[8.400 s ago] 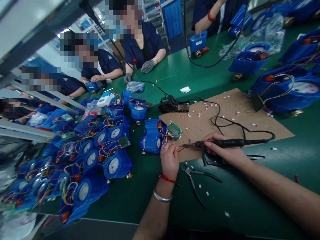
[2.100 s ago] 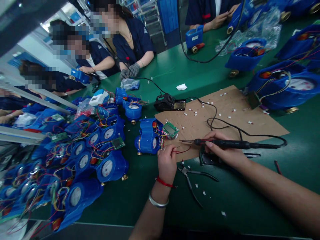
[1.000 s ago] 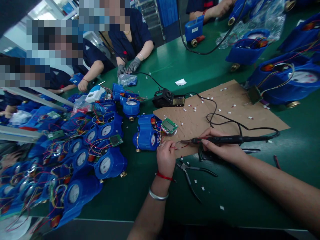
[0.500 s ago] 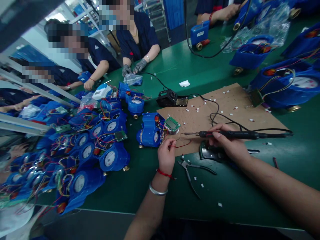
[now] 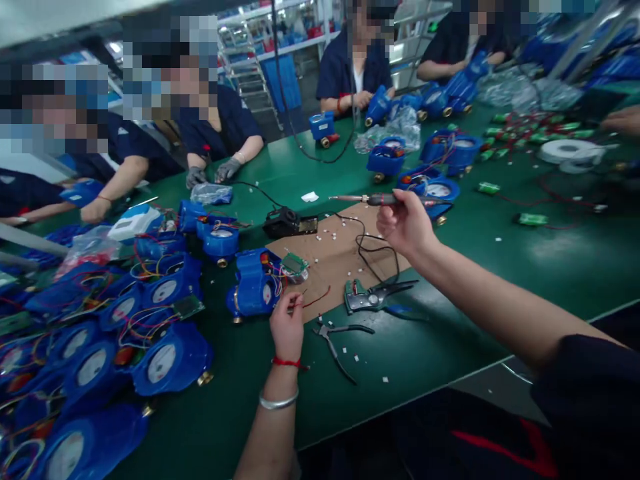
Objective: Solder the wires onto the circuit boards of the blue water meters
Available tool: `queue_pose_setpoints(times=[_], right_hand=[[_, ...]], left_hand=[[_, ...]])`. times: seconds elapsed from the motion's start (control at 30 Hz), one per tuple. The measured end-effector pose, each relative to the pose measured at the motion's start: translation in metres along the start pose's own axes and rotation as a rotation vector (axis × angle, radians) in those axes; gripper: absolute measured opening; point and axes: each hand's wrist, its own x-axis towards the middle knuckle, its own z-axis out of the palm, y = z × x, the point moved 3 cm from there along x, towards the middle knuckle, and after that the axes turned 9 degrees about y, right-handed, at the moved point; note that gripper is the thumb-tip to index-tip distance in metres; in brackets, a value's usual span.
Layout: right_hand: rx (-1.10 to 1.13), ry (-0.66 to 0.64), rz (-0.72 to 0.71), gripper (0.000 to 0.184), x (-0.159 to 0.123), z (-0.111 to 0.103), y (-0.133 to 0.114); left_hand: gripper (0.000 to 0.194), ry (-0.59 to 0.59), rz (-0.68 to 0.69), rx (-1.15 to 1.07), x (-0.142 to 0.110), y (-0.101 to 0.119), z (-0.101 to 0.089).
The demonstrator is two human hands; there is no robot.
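In my right hand (image 5: pixel 406 225) is a soldering iron (image 5: pixel 373 199), held raised above the cardboard with its tip pointing left. My left hand (image 5: pixel 288 327) pinches a thin red wire (image 5: pixel 319 297) low over the near left part of the cardboard sheet (image 5: pixel 333 257). Just beyond that hand, a small green circuit board (image 5: pixel 294 265) with a display sits beside a blue water meter (image 5: pixel 253 283), among its thin wires. Diagonal cutters (image 5: pixel 330 331) lie open to the right of my left wrist, and green-headed wire strippers (image 5: pixel 367 297) rest past them.
A black soldering stand (image 5: pixel 283 222) is at the cardboard's far edge. Many blue meters (image 5: pixel 161 359) crowd the left side, and more (image 5: pixel 450 150) stand at the back right. Green batteries (image 5: pixel 531 219) with red leads lie on the right. Co-workers sit across the green table (image 5: pixel 465 287).
My right hand has lifted the soldering iron up and away from the circuit board and wire strippers. My left hand still pinches the red wire. The view has turned to the right.
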Motion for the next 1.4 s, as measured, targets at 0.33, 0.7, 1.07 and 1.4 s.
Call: queue_pose_setpoints(times=[0.33, 0.7, 1.07, 1.4], right_hand=[[0.185, 0.069, 0.051, 0.021, 0.035, 0.027, -0.050], [0.162, -0.126, 0.050, 0.019, 0.020, 0.038, -0.036], [0.112, -0.086, 0.001, 0.017, 0.025, 0.017, -0.035], [0.201, -0.102, -0.043, 0.021, 0.012, 0.008, -0.061]], left_hand=[[0.035, -0.035, -0.070, -0.022, 0.002, -0.012, 0.002], [0.022, 0.100, -0.044, -0.082, -0.008, -0.009, 0.009], [0.064, 0.105, 0.370, 0.507, -0.051, 0.078, -0.027], [0.039, -0.600, 0.957, 0.312, -0.103, 0.173, 0.063]])
